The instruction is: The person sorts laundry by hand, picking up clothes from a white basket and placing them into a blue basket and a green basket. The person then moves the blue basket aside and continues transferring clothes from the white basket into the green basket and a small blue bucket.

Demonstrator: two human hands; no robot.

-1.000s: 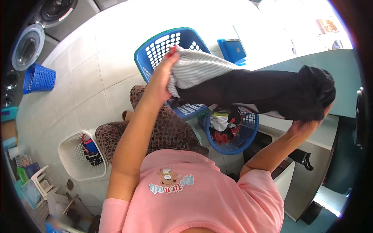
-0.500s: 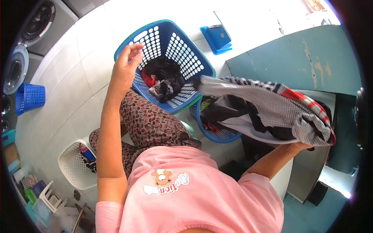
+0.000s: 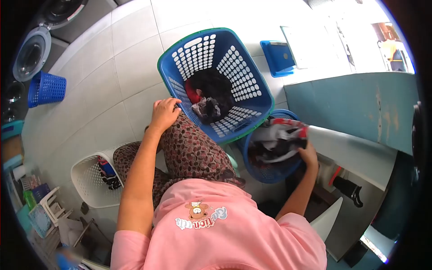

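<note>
My left hand [image 3: 165,115] lies on the knee of the patterned trousers [image 3: 193,146], beside the big blue basket [image 3: 262,108], its fingers loosely spread and holding nothing. Inside that basket are dark clothes with a red piece and a grey-patterned piece [image 3: 207,108]. My right hand [image 3: 308,155] grips the edge of a grey, black and red garment [image 3: 281,137], slightly blurred. The garment is bunched over the mouth of the smaller round blue basket [image 3: 263,174], and hides most of what lies inside it.
A white basket [image 3: 85,184] with a few clothes stands at the lower left. Farther left are a small blue basket [image 3: 47,90] and an open washing machine door [image 3: 31,54]. A blue dustpan [image 3: 276,58] lies beyond the big basket. A teal panel [image 3: 342,103] borders the right.
My right hand has brought the garment from the right, where it was stretched out, down over the round basket. My left hand has lowered from the big basket's side to the knee. The view has shifted.
</note>
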